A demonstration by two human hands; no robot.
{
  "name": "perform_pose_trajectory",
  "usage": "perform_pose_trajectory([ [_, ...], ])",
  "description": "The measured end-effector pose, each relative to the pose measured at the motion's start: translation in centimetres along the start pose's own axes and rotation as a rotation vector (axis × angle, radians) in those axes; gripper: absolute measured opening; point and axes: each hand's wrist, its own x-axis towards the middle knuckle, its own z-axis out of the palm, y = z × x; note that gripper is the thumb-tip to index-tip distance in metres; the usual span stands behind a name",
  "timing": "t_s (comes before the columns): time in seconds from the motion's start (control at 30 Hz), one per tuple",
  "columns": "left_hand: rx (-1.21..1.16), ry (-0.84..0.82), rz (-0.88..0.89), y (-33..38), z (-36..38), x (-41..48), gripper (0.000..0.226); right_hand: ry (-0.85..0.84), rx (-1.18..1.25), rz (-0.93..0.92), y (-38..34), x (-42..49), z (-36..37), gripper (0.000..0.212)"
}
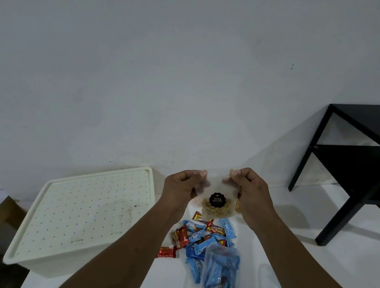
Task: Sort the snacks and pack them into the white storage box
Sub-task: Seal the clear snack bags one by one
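Clear pouch of nuts pinched up top by left hand and right hand, held over the snack pile.
White storage box sits left with lid on; blue bars and red bars loose on the table, more blue ones in a plastic bag.

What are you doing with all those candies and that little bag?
A person is holding up a small clear bag of nuts by its top corners, one corner in the left hand and one in the right hand. Below it, blue snack packs and red snack packs lie jumbled on the white surface, some in a clear plastic bag. The white storage box sits to the left with its lid on, so nothing is packed yet.
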Motion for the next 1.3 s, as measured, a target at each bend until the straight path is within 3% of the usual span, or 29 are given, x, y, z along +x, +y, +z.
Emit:
perform_pose_trajectory([
  [0.23,0.11,-0.02,0.083,0.7,-0.6,-0.4,0.018,-0.032,-0.02,-0.02,0.2,-1.0,1.2,0.012],
  [0.33,0.147,-0.036,0.101,1.1,-1.0,-0.4,0.019,-0.041,-0.133,-0.071,0.0,-1.2,2.3,0.011],
  [0.47,0.151,-0.094,0.075,1.7,-1.5,-0.9,0.016,-0.071,-0.4,-0.19,-0.7,-1.1,2.9,0.023],
  [0.57,0.295,-0.139,0.116,2.2,-1.5,-1.3,0.015,-0.139,-0.514,-0.265,-1.4,-1.2,3.1,0.026],
  [0.67,0.319,-0.103,0.181,2.7,-1.5,-1.1,0.007,-0.192,-0.379,-0.189,-1.2,-1.3,3.0,0.023],
  [0.8,0.317,-0.079,0.204,2.7,-1.7,-1.2,0.012,-0.121,-0.273,-0.136,-0.7,-1.2,2.3,0.02],
  [0.9,0.24,-0.137,0.091,2.5,-1.8,-1.7,0.024,-0.148,-0.265,-0.152,-1.0,-1.3,1.6,0.023],
  [1.0,0.141,-0.3,-0.174,3.0,-2.2,-1.9,0.036,-0.338,-0.296,-0.089,-2.0,-1.2,0.5,0.019],
  [1.07,0.178,-0.378,-0.238,3.0,-2.3,-1.8,0.031,-0.42,-0.442,-0.091,-2.8,-1.0,0.1,0.019],
  [1.17,0.207,-0.402,-0.205,2.3,-1.8,-1.8,0.02,-0.338,-0.629,-0.148,-3.2,-0.5,0.0,0.017],
  [1.3,0.404,-0.255,0.012,0.7,-0.8,-1.4,0.018,-0.186,-0.607,-0.149,-2.1,-0.9,0.1,0.015],
])
